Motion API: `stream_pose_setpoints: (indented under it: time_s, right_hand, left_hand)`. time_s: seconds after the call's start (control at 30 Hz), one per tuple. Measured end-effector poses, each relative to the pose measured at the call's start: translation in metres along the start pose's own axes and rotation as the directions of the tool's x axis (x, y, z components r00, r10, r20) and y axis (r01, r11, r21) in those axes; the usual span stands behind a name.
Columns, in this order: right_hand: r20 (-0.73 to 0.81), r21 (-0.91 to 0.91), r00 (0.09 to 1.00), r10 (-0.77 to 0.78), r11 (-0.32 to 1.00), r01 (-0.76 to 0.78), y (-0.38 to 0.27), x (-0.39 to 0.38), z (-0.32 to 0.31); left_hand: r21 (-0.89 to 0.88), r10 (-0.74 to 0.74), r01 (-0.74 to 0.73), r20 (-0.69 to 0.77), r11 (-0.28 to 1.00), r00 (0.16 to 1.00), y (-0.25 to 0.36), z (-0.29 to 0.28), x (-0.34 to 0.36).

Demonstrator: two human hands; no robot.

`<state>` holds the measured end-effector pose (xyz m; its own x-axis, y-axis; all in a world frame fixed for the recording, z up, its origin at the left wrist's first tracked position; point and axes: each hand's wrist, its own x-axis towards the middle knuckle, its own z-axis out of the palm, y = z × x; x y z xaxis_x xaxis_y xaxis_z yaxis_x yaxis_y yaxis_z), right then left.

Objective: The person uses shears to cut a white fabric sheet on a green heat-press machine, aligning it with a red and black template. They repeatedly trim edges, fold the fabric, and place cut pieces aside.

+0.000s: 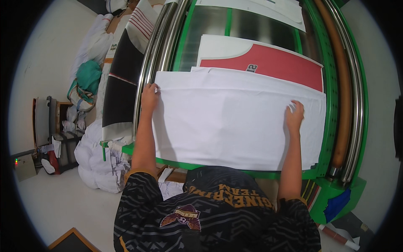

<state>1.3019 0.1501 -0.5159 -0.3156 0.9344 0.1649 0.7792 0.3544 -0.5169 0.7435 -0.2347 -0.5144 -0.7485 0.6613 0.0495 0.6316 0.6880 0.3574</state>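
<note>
A wide white sheet (226, 126), fabric or paper, lies over the front of a green-framed machine bed. My left hand (150, 95) is at its left edge near the upper corner, fingers closed on that edge by the steel rollers. Toward the sheet's right side, my right hand (295, 114) has its fingers bent and apart, at or just above the surface; contact is hard to make out. Beyond the white sheet, a red and white printed panel (277, 63) shows, its near part covered.
Steel rollers (161, 50) run along the left, with black and white printed material (124, 92) hanging beside them. A brown roller (345, 84) and the green frame (329, 109) border the right. White bundles (96, 155) rest on the floor at left. Another white sheet (268, 12) lies at the far end.
</note>
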Motion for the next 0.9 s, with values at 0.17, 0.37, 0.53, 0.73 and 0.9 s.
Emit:
stream_pose_setpoints:
  time_s: [0.17, 0.37, 0.53, 0.73, 0.9]
  right_hand:
    - [0.28, 0.07, 0.902, -0.329, 0.944, 0.322, -0.064, 0.031, 0.036]
    - [0.556, 0.116, 0.737, -0.385, 0.914, 0.39, -0.127, 0.048, 0.048]
    - [0.745, -0.009, 0.608, -0.274, 0.907, 0.42, -0.133, 0.078, 0.048]
    - [0.739, -0.18, 0.633, -0.233, 0.836, 0.518, -0.061, 0.113, 0.036]
    - [0.781, -0.469, 0.619, 0.087, 0.735, 0.489, 0.003, 0.15, -0.019]
  left_hand:
    - [-0.093, 0.112, -0.095, 0.202, 0.991, 0.973, -0.027, -0.018, 0.027]
    - [-0.4, 0.117, 0.113, 0.505, 0.909, 0.855, -0.042, -0.065, 0.051]
    - [-0.494, 0.145, 0.237, 0.616, 0.836, 0.774, -0.054, -0.09, 0.071]
    - [-0.472, 0.15, 0.2, 0.604, 0.858, 0.783, -0.053, -0.126, 0.043]
    - [-0.45, 0.016, 0.372, 0.653, 0.812, 0.757, -0.043, -0.128, 0.03]
